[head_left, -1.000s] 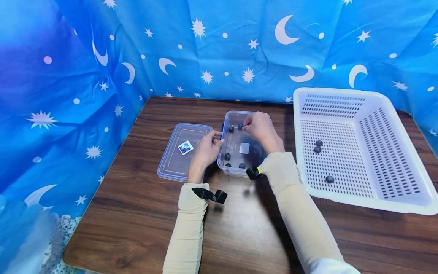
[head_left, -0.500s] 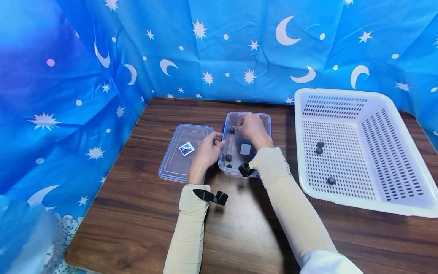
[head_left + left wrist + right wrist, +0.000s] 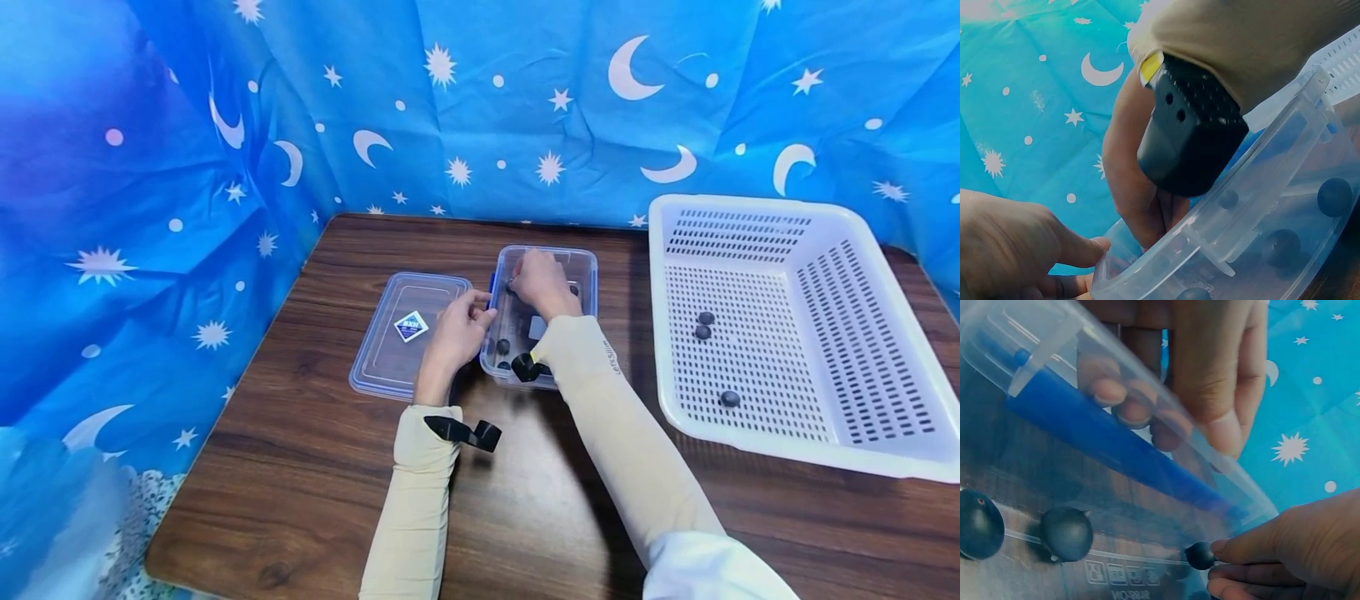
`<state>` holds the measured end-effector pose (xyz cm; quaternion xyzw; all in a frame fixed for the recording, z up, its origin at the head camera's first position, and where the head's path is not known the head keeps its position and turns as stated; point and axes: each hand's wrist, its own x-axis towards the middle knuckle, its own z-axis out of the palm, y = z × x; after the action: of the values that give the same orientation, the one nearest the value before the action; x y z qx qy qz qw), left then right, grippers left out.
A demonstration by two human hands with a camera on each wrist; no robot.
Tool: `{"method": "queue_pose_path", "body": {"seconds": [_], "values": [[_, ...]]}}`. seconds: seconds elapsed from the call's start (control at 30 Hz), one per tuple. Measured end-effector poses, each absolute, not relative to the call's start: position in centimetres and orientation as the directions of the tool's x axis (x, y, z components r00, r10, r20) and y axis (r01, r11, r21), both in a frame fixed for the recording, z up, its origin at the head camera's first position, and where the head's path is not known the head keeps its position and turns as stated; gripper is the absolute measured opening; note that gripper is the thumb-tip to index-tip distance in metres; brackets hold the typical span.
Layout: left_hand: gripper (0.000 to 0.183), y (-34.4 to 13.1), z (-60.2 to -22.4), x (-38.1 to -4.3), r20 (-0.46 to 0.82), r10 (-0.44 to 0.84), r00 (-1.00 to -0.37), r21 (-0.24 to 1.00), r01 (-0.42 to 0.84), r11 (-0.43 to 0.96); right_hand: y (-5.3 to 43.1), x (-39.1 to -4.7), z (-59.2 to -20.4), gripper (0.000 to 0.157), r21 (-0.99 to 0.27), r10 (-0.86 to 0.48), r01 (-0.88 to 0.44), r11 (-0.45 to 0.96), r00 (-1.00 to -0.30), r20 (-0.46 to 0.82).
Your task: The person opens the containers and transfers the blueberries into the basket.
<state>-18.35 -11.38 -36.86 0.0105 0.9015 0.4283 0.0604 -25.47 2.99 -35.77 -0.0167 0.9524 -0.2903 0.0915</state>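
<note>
A clear plastic food container (image 3: 495, 367) stands open-topped at the table's middle. Inside it lie several dark balls (image 3: 1067, 534), some with small nubs. My right hand (image 3: 542, 282) reaches into its far left part, thumb and fingers pinching one dark ball (image 3: 1200, 555) close to the bottom. My left hand (image 3: 459, 329) holds the left side of the container: the thumb rests at the rim, and the curled fingers (image 3: 1110, 392) show through the wall, outside it. A blue latch flap (image 3: 1116, 447) runs along that side. In the head view, my right hand hides the pinched ball's surroundings.
Left of the container lies its clear lid (image 3: 382, 358) with a blue diamond label (image 3: 411, 327), partly under my left hand. On the right stands a large white perforated basket (image 3: 892, 462) holding 3 dark balls (image 3: 729, 399). A blue star-patterned cloth (image 3: 480, 125) hangs behind the table.
My right hand has moved left inside the container, to the ball by the left wall. A ball on the container's right side has come into view. The left hand has stayed in place.
</note>
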Motion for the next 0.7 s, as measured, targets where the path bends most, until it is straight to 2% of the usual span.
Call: {"method": "queue_pose_path", "body": {"seconds": [0.1,0.43,0.7], "values": [[0.03,-11.4,-36.91,-18.36,-0.097,0.069,-0.993,0.767,-0.03,0.641,2.83,-25.68,-36.11,0.035,-0.541,-0.084,0.016,0.841,-0.984,-0.159],[0.03,-11.4,-36.81,-18.43,-0.077,0.072,-0.994,0.749,-0.01,0.662,2.33,-25.9,-36.25,0.023,-0.516,-0.092,0.017,0.857,-0.979,-0.184],[0.031,-11.48,-36.96,-18.48,-0.082,0.071,-0.994,0.748,-0.014,0.663,2.44,-25.61,-36.13,0.02,-0.515,-0.091,0.028,0.857,-0.974,-0.205]]}}
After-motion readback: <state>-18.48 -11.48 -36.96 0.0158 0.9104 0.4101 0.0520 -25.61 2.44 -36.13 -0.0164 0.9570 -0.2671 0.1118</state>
